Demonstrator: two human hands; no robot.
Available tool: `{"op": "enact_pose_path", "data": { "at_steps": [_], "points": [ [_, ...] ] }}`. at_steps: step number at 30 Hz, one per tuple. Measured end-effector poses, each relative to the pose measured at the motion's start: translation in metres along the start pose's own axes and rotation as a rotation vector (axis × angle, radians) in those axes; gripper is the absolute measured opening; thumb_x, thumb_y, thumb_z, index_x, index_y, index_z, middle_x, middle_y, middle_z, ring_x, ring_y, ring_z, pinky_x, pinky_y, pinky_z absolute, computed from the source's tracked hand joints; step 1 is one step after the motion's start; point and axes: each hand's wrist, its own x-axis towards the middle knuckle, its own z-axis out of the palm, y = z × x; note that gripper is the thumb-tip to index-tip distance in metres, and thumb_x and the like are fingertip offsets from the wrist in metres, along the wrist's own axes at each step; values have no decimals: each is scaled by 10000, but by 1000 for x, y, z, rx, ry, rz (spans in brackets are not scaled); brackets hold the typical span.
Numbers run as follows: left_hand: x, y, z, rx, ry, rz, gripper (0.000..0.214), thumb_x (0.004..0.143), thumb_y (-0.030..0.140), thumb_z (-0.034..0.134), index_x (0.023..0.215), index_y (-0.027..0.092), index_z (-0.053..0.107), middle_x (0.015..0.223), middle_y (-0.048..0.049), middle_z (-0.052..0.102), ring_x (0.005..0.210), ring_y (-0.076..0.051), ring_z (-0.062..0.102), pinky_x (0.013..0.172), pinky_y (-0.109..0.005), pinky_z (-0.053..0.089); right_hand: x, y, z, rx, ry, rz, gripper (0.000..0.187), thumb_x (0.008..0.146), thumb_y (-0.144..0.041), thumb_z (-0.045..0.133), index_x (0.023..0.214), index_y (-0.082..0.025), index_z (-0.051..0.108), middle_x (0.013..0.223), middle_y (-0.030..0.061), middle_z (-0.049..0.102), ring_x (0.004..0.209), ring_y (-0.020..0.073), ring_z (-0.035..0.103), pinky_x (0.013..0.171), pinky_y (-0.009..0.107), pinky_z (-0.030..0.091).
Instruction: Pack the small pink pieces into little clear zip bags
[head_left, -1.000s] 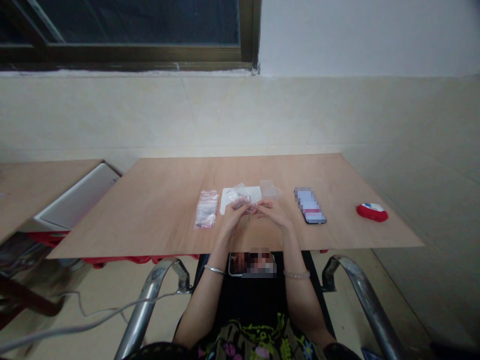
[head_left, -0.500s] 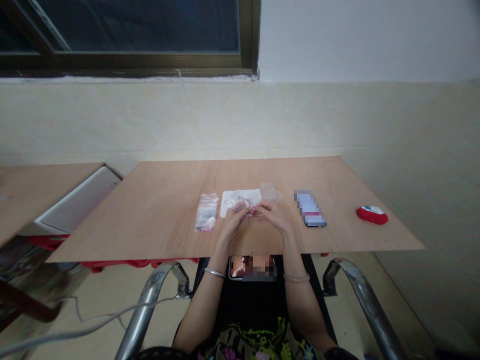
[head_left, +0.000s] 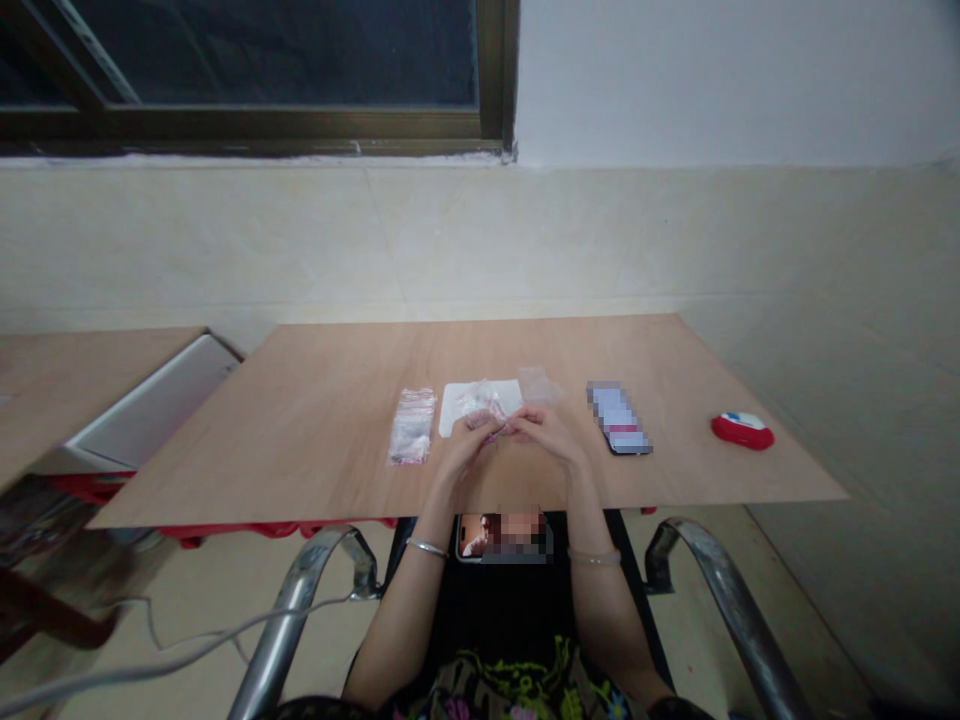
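Both hands meet over the near part of the table, fingers closed on a small clear plastic bag [head_left: 491, 402] with pinkish edges. My left hand [head_left: 466, 440] pinches its left side, and my right hand [head_left: 546, 432] pinches at its right. What lies inside the bag is too small to make out. Behind them is a white sheet [head_left: 455, 398], partly covered by clear plastic. A stack of clear zip bags [head_left: 412, 428] lies left of my left hand. Beyond my right hand rests another clear bag [head_left: 535, 384], flat on the wood.
A phone [head_left: 619, 418] with a blurred screen lies to the right on the wooden table [head_left: 322, 400]. Farther right sits a red and white object [head_left: 742, 430]. Another phone [head_left: 476, 538] rests on my lap below the table edge. Metal chair arms [head_left: 289, 610] flank me; a cable crosses the left one.
My fingers have drawn closer together at the bag, the right fingertips shifting slightly left. Other things on the table stay where they were.
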Motion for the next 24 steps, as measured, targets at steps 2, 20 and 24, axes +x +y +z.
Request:
{"op": "enact_pose_path", "data": {
  "at_steps": [2, 20, 24],
  "points": [
    [0, 2, -1, 18, -1, 1, 179, 679, 300, 757, 724, 136, 702, 758, -39, 693, 728, -141, 605, 724, -255, 444, -1, -1, 0, 3, -8, 5, 217, 718, -383, 672, 758, -170, 665, 809, 32, 684, 786, 150, 625, 760, 287, 496],
    [3, 4, -8, 172, 116, 130, 282, 673, 277, 767, 919, 154, 702, 997, -75, 691, 862, -162, 616, 792, -290, 468, -1, -3, 1, 13, -15, -18, 188, 666, -343, 735, 721, -173, 678, 737, 3, 658, 740, 136, 594, 773, 289, 465],
    [0, 11, -5, 199, 133, 143, 258, 683, 278, 755, 904, 156, 704, 977, -71, 692, 851, -165, 614, 786, -293, 466, -1, -3, 3, 41, -21, -38, 219, 697, -388, 715, 743, -183, 657, 705, -7, 643, 726, 135, 602, 767, 288, 472]
  ]
}}
